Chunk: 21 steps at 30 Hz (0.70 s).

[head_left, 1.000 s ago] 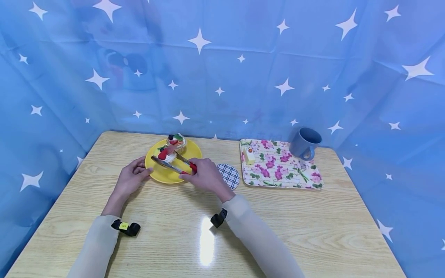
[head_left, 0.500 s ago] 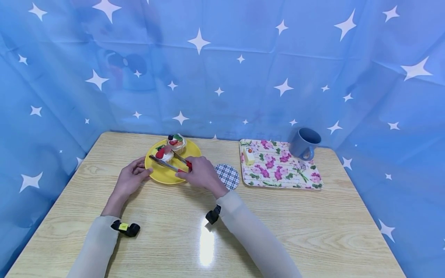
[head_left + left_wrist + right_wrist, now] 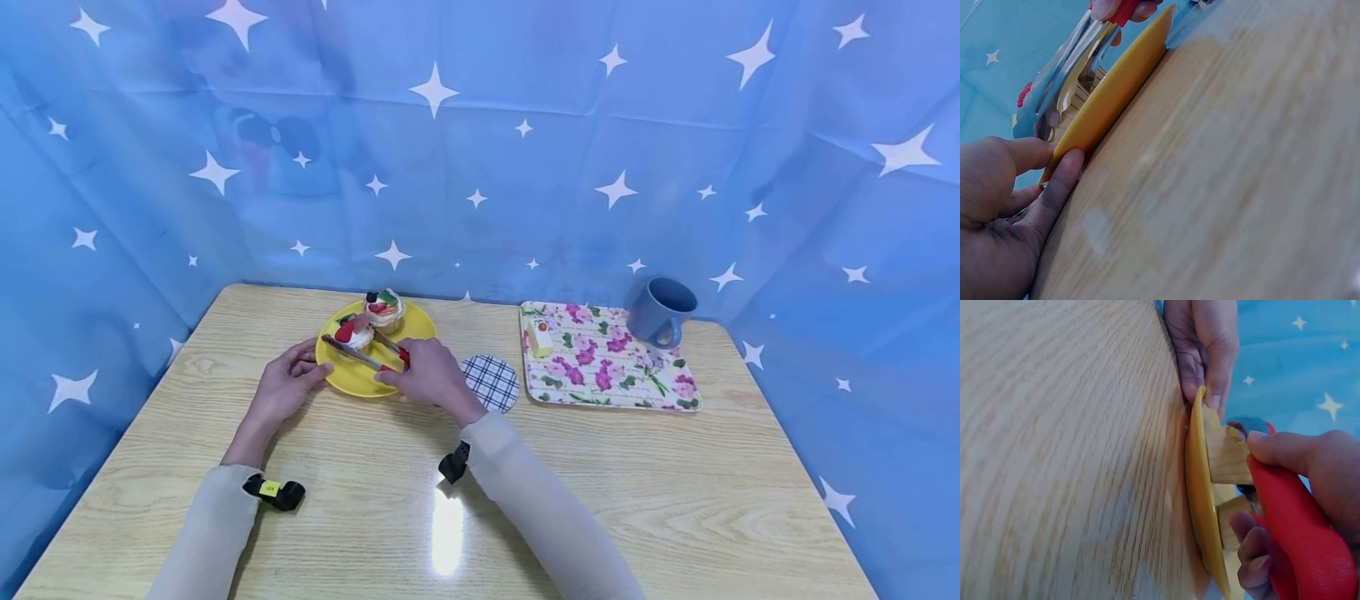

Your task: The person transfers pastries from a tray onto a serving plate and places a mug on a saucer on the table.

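Observation:
My left hand point(image 3: 287, 382) pinches the near-left rim of a round yellow plate point(image 3: 356, 383), thumb and fingers on either side in the left wrist view. In my right hand point(image 3: 431, 375) are metal tongs point(image 3: 358, 354) with red handles point(image 3: 1297, 531). Two cupcakes stand upright on the plate. The nearer cupcake point(image 3: 357, 337), topped with white cream and red fruit, lies between the spread arms of the tongs; whether they press on it I cannot tell. Just behind it, the other cupcake point(image 3: 386, 310) carries dark berries, red fruit and a green leaf.
A checked round coaster point(image 3: 491, 383) lies beside my right wrist. Farther right is a floral tray point(image 3: 600, 392) bearing a small cake slice point(image 3: 539, 338) and a blue mug point(image 3: 660, 310). A starry blue curtain point(image 3: 480, 150) hangs behind the wooden table point(image 3: 360, 500).
My right hand has moved slightly left with the tongs, and the nearer cupcake has shifted a little left with them. My left hand has stayed on the plate rim.

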### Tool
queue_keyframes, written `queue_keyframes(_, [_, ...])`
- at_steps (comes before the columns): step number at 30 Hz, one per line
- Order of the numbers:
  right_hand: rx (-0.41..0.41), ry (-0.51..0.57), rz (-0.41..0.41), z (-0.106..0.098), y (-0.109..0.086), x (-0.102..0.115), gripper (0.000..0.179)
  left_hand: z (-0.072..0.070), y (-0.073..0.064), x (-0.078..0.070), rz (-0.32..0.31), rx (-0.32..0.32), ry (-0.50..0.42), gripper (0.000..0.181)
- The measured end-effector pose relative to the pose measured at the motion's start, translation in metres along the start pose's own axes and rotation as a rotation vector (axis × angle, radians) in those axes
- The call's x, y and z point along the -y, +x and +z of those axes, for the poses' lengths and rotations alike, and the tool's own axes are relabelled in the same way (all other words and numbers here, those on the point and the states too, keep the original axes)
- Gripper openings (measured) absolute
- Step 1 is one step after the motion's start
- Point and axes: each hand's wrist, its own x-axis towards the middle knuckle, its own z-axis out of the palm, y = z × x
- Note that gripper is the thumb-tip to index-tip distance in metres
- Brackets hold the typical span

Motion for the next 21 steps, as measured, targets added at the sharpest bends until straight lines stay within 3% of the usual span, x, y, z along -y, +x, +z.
queue_keyframes(21, [-0.038, -0.025, -0.014, -0.0026, -0.0054, -0.0017, 0.043, -0.0003, 0.0001, -0.0022, -0.006, 0.005, 0.016, 0.068])
